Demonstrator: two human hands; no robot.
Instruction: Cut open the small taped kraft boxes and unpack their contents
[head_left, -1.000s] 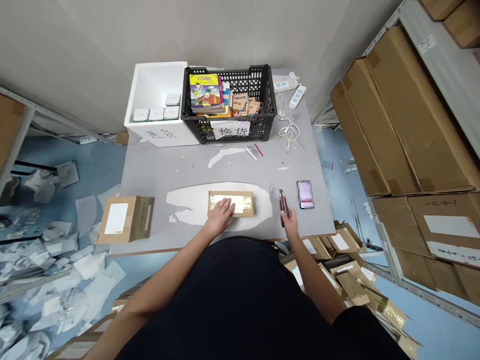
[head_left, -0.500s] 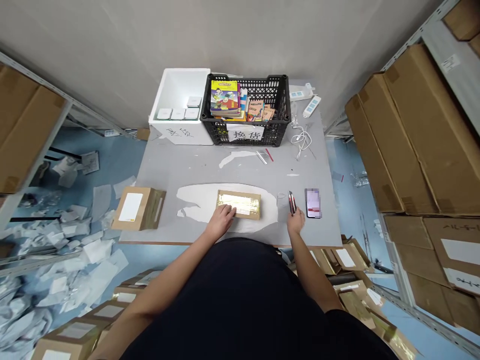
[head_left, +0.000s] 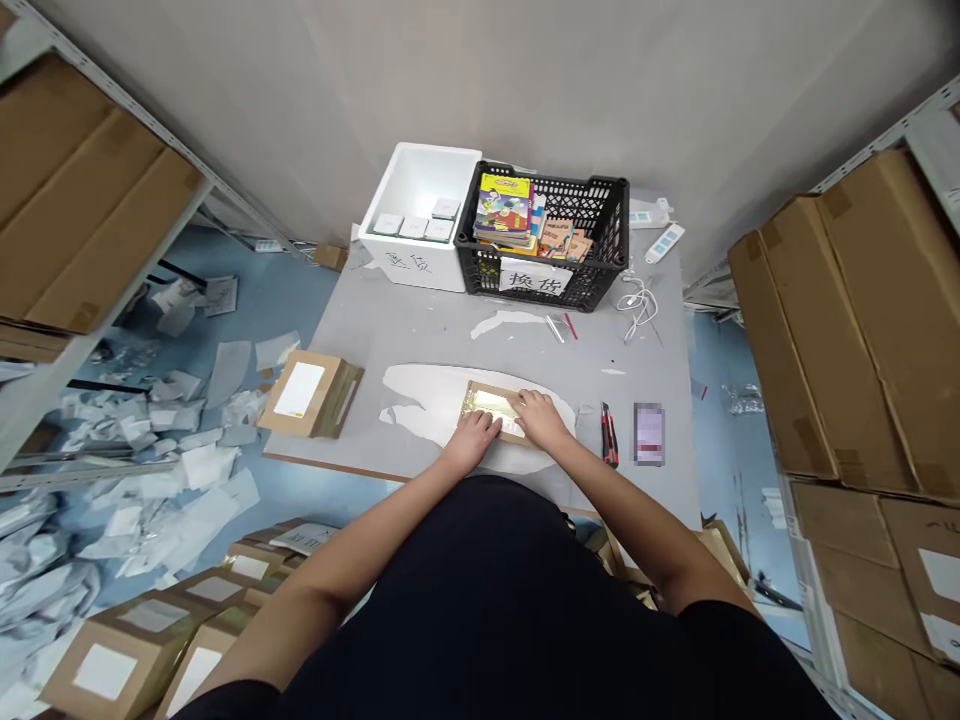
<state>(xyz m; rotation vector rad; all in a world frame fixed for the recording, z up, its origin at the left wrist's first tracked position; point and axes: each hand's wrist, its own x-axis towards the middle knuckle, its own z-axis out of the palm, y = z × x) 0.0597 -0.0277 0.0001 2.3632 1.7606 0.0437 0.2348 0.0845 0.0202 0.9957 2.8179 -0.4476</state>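
A small cardboard box [head_left: 489, 396] wrapped in shiny tape lies on the table over a white bare patch. My left hand [head_left: 472, 443] holds its near left side, fingers curled over the top. At the right end, my right hand [head_left: 541, 421] grips the same box with bent fingers. Both hands partly cover the box. To the right of them, a red and black utility knife [head_left: 608, 436] lies on the table, touched by neither hand. Beyond the knife is a phone [head_left: 649, 434] with a lit, blurred screen.
A taped carton [head_left: 309, 394] with a white label stands at the table's left. Behind are a white foam box [head_left: 420, 262] holding small white boxes and a black crate [head_left: 600, 245] of books. A white cable [head_left: 637, 300] lies right. Cartons fill shelves [head_left: 847, 330] on both sides.
My right hand has put the utility knife down on the table and moved left onto the cardboard box. My left hand stays on the box. The camera view has turned slightly.
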